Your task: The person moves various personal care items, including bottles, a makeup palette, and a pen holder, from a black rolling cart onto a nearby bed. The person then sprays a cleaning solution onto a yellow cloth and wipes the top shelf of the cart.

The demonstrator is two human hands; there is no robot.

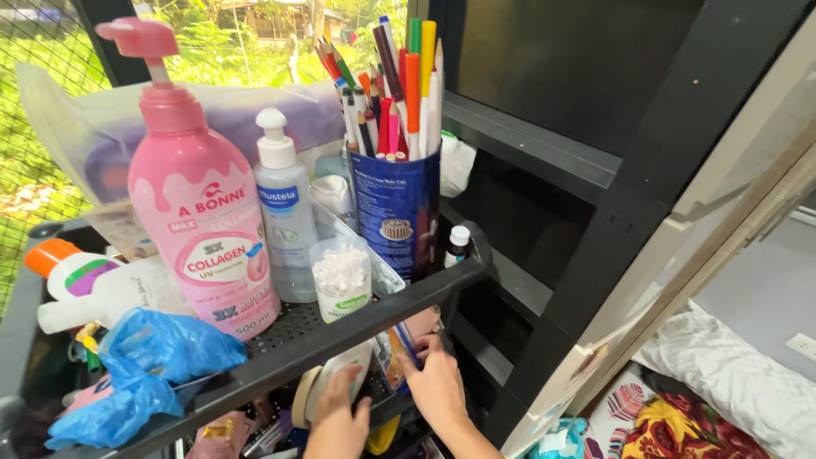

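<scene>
Black cart shelf (357, 327) | left hand (338, 416) gripping white roll (327, 382) | right hand (438, 382) open, fingers on blue packet (396, 353)

At the lower centre of the frame, the black cart's top shelf (357, 327) hides most of the tier below, where the fingertips of the left hand (337, 416) and right hand (436, 384) disappear among half-seen packets. Both forearms are cut off by the bottom edge. At lower left, a blue plastic bag (144, 374) covers whatever lies beneath it, and the bedding (731, 382) runs off the lower right corner.
</scene>
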